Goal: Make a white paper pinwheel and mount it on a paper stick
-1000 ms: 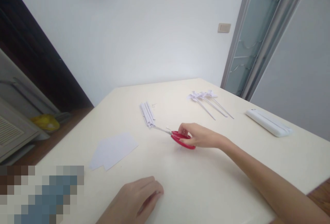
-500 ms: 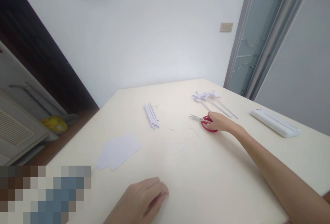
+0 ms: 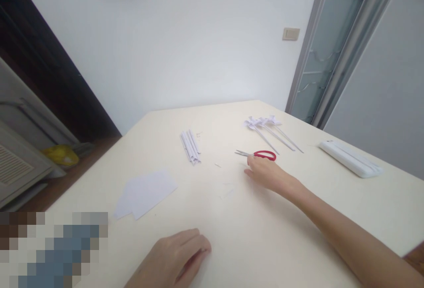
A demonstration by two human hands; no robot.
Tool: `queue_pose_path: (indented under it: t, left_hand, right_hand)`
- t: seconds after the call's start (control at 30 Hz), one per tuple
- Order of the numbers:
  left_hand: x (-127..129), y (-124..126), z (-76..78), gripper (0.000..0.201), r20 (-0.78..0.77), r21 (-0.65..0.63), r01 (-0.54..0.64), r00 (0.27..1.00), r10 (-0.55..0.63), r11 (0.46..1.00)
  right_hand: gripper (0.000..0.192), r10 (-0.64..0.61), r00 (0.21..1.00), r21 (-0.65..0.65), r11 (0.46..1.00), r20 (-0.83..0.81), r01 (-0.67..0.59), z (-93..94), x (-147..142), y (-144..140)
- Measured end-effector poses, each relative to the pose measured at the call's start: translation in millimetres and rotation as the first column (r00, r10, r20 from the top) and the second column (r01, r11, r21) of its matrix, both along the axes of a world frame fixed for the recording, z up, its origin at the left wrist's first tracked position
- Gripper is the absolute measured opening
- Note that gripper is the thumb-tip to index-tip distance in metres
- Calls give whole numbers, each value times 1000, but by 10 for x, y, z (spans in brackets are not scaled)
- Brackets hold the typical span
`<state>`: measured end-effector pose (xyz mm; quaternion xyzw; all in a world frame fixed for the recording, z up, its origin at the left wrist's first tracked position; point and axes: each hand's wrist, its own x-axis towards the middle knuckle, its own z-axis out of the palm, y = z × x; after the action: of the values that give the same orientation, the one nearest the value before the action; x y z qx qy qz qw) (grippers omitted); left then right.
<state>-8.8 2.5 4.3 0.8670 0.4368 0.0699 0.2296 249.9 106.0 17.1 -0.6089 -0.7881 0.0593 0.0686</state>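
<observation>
On the counter [image 3: 298, 235], scissors [image 3: 260, 154] lie between rolled paper strips [image 3: 190, 146] on the left and pinwheels [image 3: 265, 126] behind right; paper sheets [image 3: 144, 193] lie nearer left.

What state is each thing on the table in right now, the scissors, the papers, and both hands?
Red-handled scissors: lying flat, blades nearly closed, not held.
Right hand: open, just beside the scissors.
Left hand: loosely curled, resting on the table.
Rolled paper sticks: bundled, lying flat.
Paper sheets: flat, stacked.
Paper pinwheels: assembled, lying down.
</observation>
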Motion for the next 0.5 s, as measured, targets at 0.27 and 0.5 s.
queue_pose_path:
  t: [0.27, 0.5]
  left_hand:
    - [1, -9, 5, 25, -2, 5, -5, 1000, 5, 1000]
    - [15, -14, 53, 25, -9, -4, -13, 1000, 13, 1000]
  right_hand:
    - [23, 328, 913, -27, 938, -243, -344, -144, -257, -46]
    - [65, 428, 821, -61, 873, -378, -484, -120, -122, -53]
